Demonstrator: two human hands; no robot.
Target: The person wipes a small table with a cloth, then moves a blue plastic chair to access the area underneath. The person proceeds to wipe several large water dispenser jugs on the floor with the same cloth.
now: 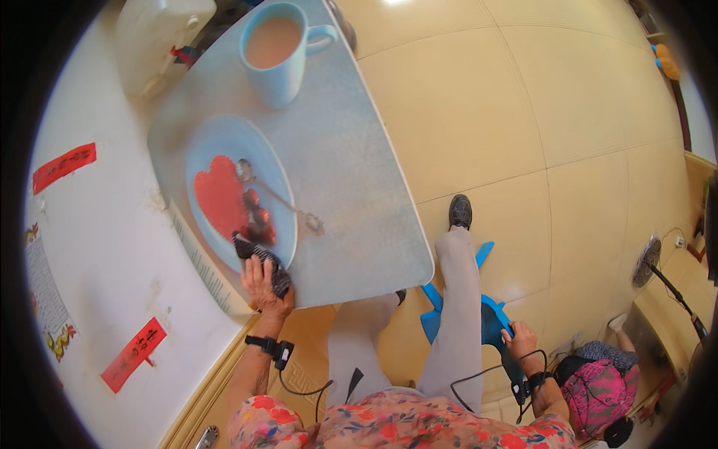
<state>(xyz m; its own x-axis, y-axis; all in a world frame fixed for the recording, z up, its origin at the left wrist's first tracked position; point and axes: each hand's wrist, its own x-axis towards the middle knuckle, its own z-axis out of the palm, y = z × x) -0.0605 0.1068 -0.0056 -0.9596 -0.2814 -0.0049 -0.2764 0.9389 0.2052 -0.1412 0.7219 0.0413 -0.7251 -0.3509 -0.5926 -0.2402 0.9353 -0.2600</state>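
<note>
My left hand (266,289) is closed around a dark grey patterned cloth (262,261), which rests on the near left corner of a small table (359,185). The tabletop bears what looks like a printed picture of a blue mug (275,84), a plate (283,168), a red heart (221,193) and a spoon (275,196). Low on the right, my right hand (520,339) grips the edge of a blue plastic piece (493,308), possibly a small chair or stool. My right leg covers its middle, so its full shape is hidden.
A white plastic jug (162,39) stands beyond the table, against the white wall (112,224) with red paper strips (134,354). Pale floor tiles (477,112) extend to the right. A person in a pink top (600,393) is at lower right, near a fan (647,262).
</note>
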